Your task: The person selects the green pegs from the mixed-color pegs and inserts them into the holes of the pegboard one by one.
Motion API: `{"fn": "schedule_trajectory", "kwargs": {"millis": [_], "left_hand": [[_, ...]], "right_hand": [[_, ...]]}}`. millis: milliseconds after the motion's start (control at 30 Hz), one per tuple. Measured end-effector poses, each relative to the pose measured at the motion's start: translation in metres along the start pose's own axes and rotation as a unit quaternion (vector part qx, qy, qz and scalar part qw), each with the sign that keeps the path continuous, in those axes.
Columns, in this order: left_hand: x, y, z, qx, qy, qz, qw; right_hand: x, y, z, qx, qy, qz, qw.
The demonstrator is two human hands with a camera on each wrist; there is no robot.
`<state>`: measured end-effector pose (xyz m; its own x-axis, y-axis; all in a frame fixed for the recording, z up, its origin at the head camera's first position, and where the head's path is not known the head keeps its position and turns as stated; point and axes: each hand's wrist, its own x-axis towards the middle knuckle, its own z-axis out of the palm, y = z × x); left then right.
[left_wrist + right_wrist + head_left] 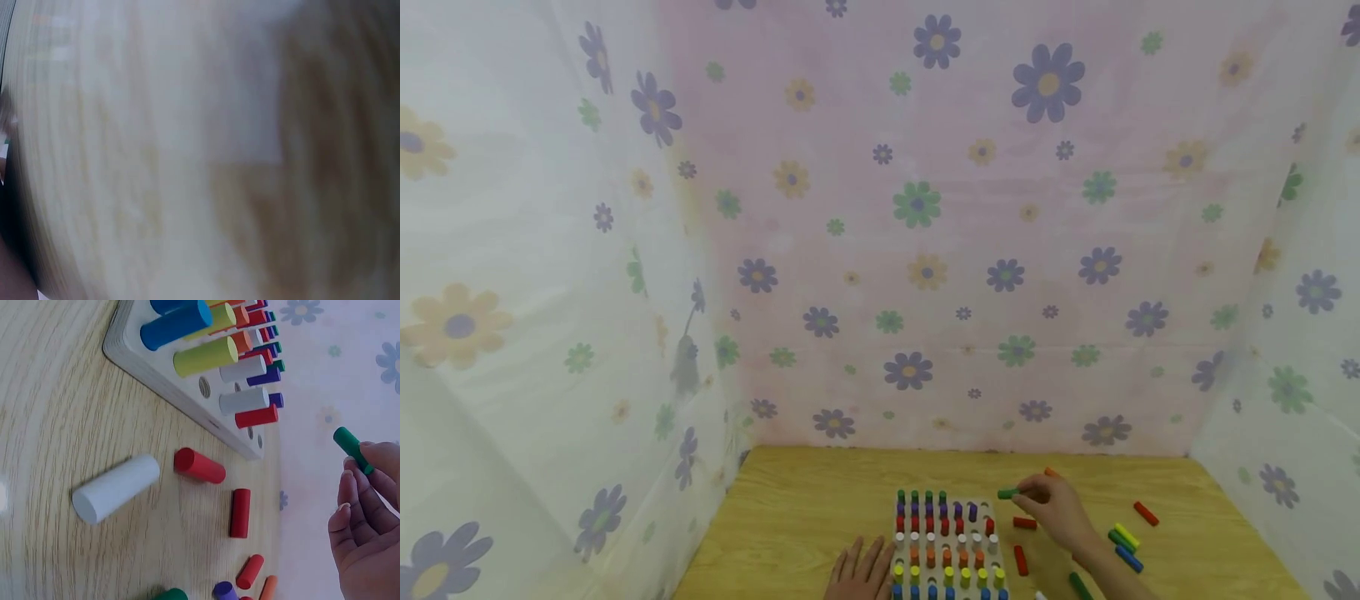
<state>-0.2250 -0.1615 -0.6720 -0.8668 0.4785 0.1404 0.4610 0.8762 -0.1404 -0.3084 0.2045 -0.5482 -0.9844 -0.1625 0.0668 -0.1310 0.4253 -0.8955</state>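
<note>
Between thumb and fingertips my right hand pinches a green peg, held above the table just right of the pegboard's back corner. The wooden pegboard bears rows of upright pegs: green at the back, then purple, red, white, orange, yellow and blue at the front. A few holes in it show bare, some of them in the back green row. My left hand lies flat with fingers spread, its fingertips right at the board's left edge. In the left wrist view only blurred wood grain fills most of the picture.
Loose pegs lie right of the board: red pegs, a white peg, a green peg, a blue peg, a yellow peg and an orange peg. Flower-patterned cloth walls the table at the back and sides.
</note>
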Motion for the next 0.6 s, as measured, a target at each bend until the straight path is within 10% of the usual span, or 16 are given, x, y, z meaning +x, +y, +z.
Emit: {"fn": "schedule_trajectory", "kwargs": {"millis": [200,433,600], "left_hand": [[0.001,0.001,0.006,-0.014,0.042,-0.028,0.9987],[0.000,-0.001,0.001,0.011,0.001,0.005,0.9999],[0.006,0.003,0.005,-0.030,0.030,-0.060,0.9973]], "right_hand": [[0.000,-0.004,0.012,0.007,0.009,0.013,0.9998],[0.002,-0.005,0.025,0.026,-0.007,-0.007,0.9996],[0.006,-0.007,0.038,-0.001,-0.008,-0.023,0.9997]]}}
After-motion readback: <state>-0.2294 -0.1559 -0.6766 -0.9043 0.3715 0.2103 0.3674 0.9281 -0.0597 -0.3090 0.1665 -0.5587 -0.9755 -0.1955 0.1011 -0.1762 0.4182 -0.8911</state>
